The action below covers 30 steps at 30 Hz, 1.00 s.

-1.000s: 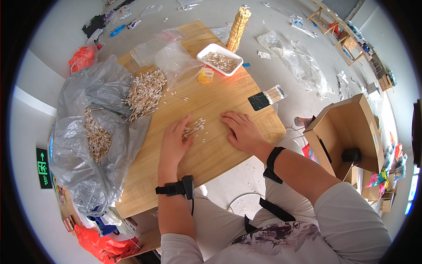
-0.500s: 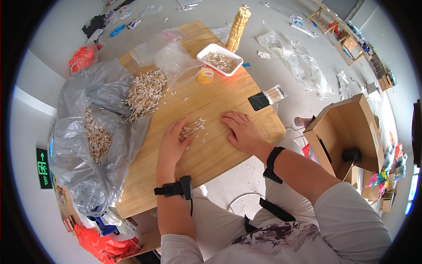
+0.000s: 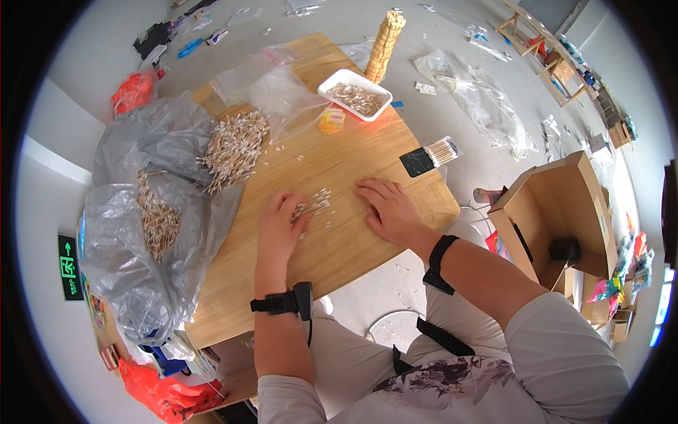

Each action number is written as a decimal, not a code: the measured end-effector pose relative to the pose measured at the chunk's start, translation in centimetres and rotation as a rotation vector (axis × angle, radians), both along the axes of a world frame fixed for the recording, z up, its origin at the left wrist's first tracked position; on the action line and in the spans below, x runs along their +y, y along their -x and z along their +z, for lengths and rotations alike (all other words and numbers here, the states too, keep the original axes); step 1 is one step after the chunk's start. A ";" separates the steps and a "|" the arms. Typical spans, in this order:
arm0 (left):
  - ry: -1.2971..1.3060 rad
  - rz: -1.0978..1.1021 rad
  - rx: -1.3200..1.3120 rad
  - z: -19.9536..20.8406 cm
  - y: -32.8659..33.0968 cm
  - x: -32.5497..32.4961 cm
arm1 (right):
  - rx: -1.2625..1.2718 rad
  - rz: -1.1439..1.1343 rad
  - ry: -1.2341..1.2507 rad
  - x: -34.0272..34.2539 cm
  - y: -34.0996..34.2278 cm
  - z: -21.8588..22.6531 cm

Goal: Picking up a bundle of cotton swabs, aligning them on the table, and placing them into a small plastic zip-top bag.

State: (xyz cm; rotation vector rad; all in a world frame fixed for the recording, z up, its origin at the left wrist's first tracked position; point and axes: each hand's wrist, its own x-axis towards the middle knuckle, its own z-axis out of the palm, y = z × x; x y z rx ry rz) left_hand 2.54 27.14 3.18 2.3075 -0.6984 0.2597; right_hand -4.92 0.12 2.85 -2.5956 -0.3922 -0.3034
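While right hand point(image 3: 390, 210) rests loosely spread on bench point(image 3: 346, 155), left hand point(image 3: 278, 225) curls against cotton swabs point(image 3: 320, 201) between hands, grip unclear; swabs likely light, stiff, snappable: best pinched mid-stick.

A black sign point(image 3: 70, 268) on the white wall point(image 3: 42, 205) bears a green arrow point(image 3: 68, 249) and running figure point(image 3: 68, 267).

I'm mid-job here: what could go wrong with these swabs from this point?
1. The loose swabs lie unbound at the left hand, so a careless sweep might scatter them.
2. The black pack sits at the right edge of the table, its swabs seeming to jut past it; a bump from the right hand could knock it off.
3. The big pile lies against the grey bag; a tug there might drag swabs along.
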 end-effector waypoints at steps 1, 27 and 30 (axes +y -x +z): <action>0.000 -0.001 0.001 0.4 0.1 0.0 | -0.013 -0.005 0.003 -0.1 0.0 0.0; -0.125 -0.083 0.197 0.4 2.0 0.2 | -0.039 -0.006 -0.018 -0.1 0.0 0.0; -0.144 -0.107 0.235 0.6 1.9 0.3 | -0.038 -0.004 -0.017 -0.1 0.0 0.1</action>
